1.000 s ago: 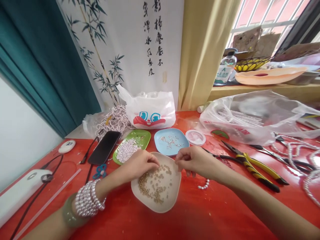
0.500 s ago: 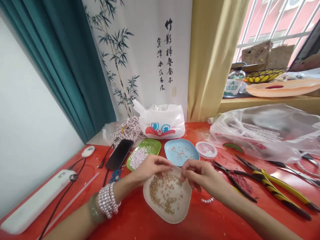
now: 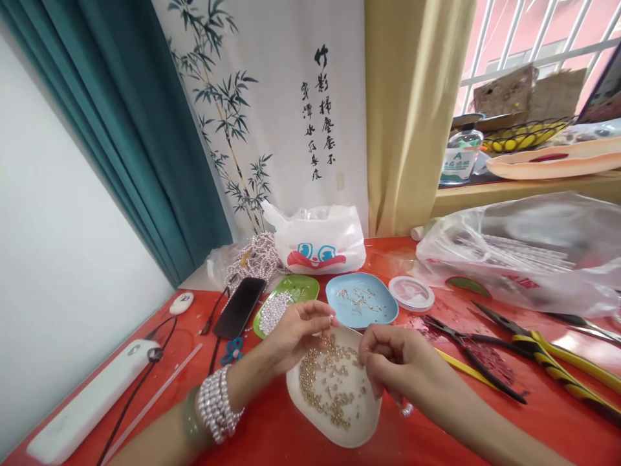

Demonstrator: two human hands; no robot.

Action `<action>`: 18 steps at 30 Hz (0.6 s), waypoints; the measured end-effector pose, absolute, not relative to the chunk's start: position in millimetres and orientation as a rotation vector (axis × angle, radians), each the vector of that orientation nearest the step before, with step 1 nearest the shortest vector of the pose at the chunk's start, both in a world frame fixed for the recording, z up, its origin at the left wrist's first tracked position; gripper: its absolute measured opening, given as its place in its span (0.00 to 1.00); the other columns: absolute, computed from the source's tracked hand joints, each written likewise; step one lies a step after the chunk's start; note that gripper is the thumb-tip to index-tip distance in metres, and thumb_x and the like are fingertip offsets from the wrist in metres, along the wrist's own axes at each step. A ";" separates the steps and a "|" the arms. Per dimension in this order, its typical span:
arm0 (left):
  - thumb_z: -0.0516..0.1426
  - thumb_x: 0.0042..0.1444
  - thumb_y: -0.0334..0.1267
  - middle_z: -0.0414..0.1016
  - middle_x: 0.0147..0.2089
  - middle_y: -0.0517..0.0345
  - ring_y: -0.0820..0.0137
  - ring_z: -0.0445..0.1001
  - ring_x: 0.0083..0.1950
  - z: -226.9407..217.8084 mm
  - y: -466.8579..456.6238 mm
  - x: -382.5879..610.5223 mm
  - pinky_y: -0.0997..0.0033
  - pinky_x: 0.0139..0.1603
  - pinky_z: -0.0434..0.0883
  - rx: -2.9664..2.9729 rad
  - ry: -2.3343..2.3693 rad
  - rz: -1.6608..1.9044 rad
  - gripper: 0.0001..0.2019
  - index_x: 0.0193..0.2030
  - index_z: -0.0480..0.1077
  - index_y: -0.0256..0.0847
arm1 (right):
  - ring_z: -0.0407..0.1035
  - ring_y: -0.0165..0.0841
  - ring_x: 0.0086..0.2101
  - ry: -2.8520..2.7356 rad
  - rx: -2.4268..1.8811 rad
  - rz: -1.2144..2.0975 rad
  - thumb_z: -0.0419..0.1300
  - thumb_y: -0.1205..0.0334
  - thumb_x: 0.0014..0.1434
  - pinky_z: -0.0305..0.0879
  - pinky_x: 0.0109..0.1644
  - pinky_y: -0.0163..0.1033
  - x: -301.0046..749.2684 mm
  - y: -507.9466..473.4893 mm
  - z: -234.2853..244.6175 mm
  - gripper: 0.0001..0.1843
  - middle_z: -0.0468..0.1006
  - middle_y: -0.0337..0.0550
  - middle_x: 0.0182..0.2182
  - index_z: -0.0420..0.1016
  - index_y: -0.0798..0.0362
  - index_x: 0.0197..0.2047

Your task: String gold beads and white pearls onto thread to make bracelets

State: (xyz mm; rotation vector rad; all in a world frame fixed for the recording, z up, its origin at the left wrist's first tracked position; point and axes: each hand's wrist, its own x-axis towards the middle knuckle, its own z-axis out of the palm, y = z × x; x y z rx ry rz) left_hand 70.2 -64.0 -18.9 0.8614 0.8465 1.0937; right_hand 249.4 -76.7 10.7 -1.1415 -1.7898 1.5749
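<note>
My left hand [image 3: 301, 333] is over the far left edge of a cream dish [image 3: 356, 433], thumb and forefinger pinched on a small pale bead [image 3: 333, 318]. Gold beads [image 3: 310, 382] and small clear pieces lie in this dish. At its right rim, my right hand [image 3: 391, 359] is closed, fingertips together; what they grip is too fine to make out. Just below that hand shows a short bit of pearl string [image 3: 406, 409]; whether it hangs from the fingers I cannot tell. A pearl bracelet [image 3: 218, 404] and a jade-coloured bangle [image 3: 191, 417] circle my left wrist.
Behind the hands are a green dish [image 3: 308, 288] of pearls, a blue dish [image 3: 339, 314] of small metal findings and a round clear lid [image 3: 411, 293]. Pliers [image 3: 538, 353] lie right, near a plastic bag [image 3: 524, 259]. A phone [image 3: 240, 307] and power strip [image 3: 92, 401] lie left.
My hands have moved slightly apart, and the bead at my left fingertips now shows. The whole view has shifted a little, so the table things sit further right.
</note>
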 end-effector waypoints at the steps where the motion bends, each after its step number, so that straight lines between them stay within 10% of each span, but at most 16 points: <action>1: 0.63 0.42 0.29 0.71 0.28 0.57 0.81 0.67 0.23 -19.6 -63.9 69.8 0.84 0.20 0.65 0.867 0.847 1.095 0.08 0.30 0.69 0.33 | 0.53 0.19 0.11 -1.784 -1.142 1.599 0.47 0.71 0.40 0.49 0.14 0.24 248.9 -76.4 10.3 0.05 0.67 0.31 0.11 0.60 0.54 0.20; 18: 0.65 0.38 0.32 0.72 0.28 0.58 0.79 0.67 0.25 -23.2 -63.4 69.3 0.82 0.21 0.65 0.929 0.875 1.082 0.10 0.29 0.71 0.33 | 0.52 0.20 0.11 -1.734 -1.119 1.668 0.47 0.68 0.39 0.48 0.13 0.25 247.2 -75.2 6.0 0.04 0.68 0.32 0.11 0.61 0.53 0.20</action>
